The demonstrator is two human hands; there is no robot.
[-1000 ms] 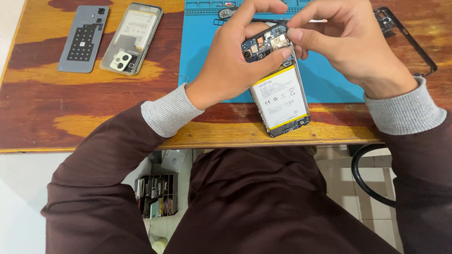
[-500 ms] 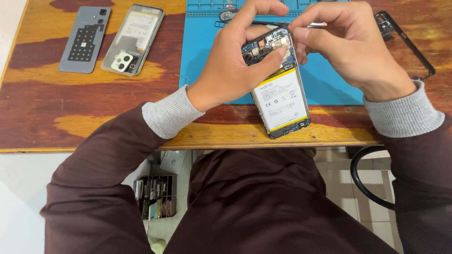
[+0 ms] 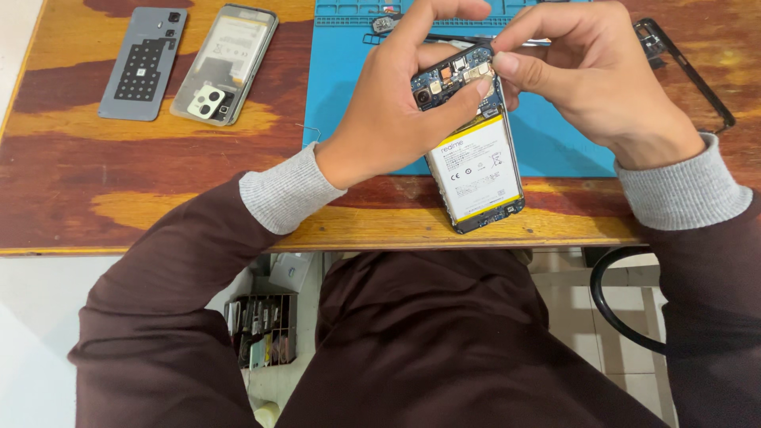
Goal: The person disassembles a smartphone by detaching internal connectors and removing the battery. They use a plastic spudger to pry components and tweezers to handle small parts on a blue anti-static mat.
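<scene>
An opened smartphone (image 3: 476,170) with its back removed shows a white battery and a blue circuit board at its top end. My left hand (image 3: 396,103) grips the phone's top end and holds it tilted above the blue work mat (image 3: 341,87). My right hand (image 3: 590,75) pinches at the circuit board's upper right corner with thumb and forefinger. Whether the fingers hold a small part, I cannot tell.
A grey inner cover plate (image 3: 144,63) and a phone back cover with camera cutouts (image 3: 226,63) lie at the wooden table's (image 3: 119,198) far left. A thin black phone frame (image 3: 686,75) lies at right. A black cable loop (image 3: 614,305) hangs below the table edge.
Both hands and the phone have stayed almost in place. My right fingers shifted slightly over the board's top corner.
</scene>
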